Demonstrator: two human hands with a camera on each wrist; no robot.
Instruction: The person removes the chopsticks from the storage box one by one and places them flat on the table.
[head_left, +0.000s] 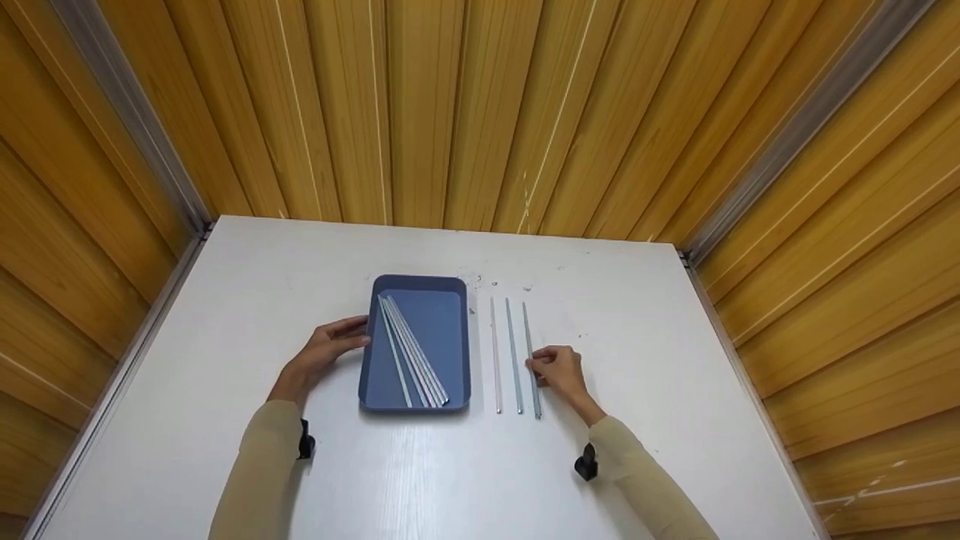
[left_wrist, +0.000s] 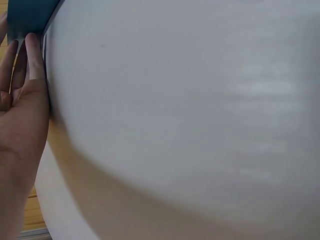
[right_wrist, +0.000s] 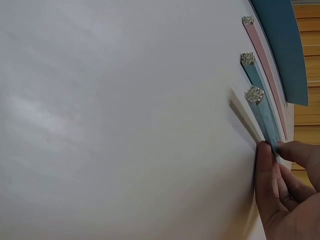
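Note:
My right hand [head_left: 559,371] pinches a blue chopstick [right_wrist: 268,121] between thumb and fingers, near its middle. In the right wrist view its square, silver-patterned end stands a little off the table, its shadow apart from it. To its left lie a second blue chopstick [head_left: 514,358] and a pink chopstick [head_left: 495,360], roughly parallel. Further left stands a blue-grey tray [head_left: 442,322] with several chopsticks [head_left: 412,349] lying slanted inside. Against the tray's left wall, my left hand [head_left: 324,351] rests with extended fingers; in the left wrist view they touch its outer side.
White table [head_left: 420,480] carries everything. Small clear specks [head_left: 527,288] lie beyond the chopsticks and by the tray's far right corner. Wood-patterned walls [head_left: 420,112] rise at the back and both sides. Each sleeve has a black wrist camera [head_left: 587,463] below it.

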